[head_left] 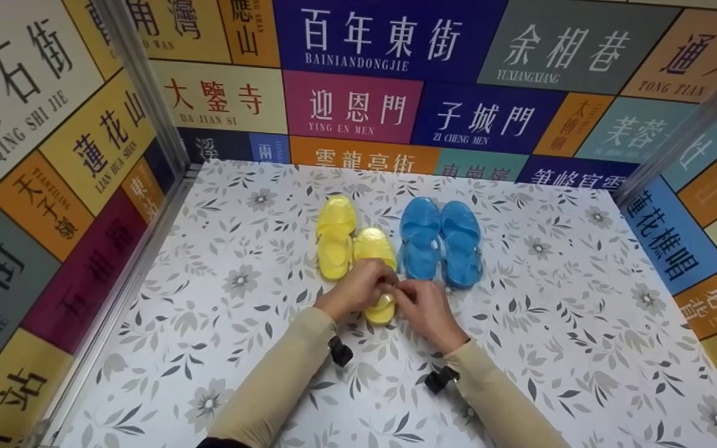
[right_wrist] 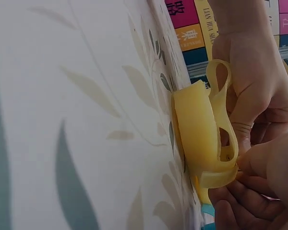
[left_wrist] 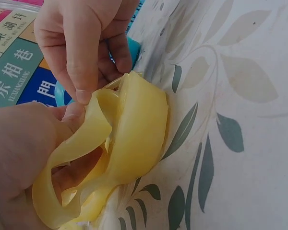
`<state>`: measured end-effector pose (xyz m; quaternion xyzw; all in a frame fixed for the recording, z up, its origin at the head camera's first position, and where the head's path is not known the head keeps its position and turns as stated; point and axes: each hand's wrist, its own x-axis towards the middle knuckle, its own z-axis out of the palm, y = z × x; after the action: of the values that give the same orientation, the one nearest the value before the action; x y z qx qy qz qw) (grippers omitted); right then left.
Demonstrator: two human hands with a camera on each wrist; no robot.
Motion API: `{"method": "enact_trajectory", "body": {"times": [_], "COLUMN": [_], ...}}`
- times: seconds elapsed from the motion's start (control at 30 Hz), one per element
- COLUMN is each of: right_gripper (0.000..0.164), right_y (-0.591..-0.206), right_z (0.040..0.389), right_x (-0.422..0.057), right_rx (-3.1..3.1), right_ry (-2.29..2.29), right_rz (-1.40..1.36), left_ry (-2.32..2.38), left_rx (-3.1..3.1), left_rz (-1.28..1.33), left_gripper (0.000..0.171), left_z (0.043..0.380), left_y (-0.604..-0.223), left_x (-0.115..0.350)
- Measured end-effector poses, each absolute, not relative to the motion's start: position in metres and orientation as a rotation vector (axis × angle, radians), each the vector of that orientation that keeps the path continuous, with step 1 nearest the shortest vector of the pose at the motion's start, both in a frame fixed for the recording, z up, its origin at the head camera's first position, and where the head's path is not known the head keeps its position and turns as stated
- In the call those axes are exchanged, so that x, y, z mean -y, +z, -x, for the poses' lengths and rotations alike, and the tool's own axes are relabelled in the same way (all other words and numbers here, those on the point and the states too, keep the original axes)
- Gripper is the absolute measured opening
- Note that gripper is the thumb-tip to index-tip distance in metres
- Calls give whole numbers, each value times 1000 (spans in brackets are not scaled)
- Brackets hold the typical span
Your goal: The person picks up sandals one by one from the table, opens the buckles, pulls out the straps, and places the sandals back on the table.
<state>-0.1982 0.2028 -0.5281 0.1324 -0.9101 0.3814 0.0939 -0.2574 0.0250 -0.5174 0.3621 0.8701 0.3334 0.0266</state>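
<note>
Beige sleeves (head_left: pixel 274 376) cross the floral table (head_left: pixel 582 373); left grip (head_left: pixel 363 285) and right grip (head_left: pixel 427 308) both pinch the strap (left_wrist: pixel 98 127) of one yellow jelly sandal (head_left: pixel 373 244) beside blue sandals (head_left: pixel 421 239).

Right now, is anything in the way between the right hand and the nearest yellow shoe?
Nothing visible is: the right hand pinches the strap of that yellow shoe. The left hand holds the shoe too, without blocking, and the blue shoes sit beyond.

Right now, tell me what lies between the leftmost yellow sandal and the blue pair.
In the head view, the other yellow sandal lies there, held by the left hand and the right hand.
</note>
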Motion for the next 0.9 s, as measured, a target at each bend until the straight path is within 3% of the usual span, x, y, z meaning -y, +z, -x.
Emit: {"method": "enact_trajectory", "body": {"times": [0.2,0.9], "right_gripper": [7,11], "right_y": [-525,-526], "right_z": [195,198], "right_x": [-211,-205], "right_rx": [2771,2708], "right_ry": [1198,983], "right_rz": [-379,-473], "left_ry": [1018,1022], "left_rx": [-2680,-2649], "left_rz": [-1048,-1123], "left_gripper": [22,22], "left_z": [256,258], "left_y": [-517,-516], "left_x": [-24,-25]}}
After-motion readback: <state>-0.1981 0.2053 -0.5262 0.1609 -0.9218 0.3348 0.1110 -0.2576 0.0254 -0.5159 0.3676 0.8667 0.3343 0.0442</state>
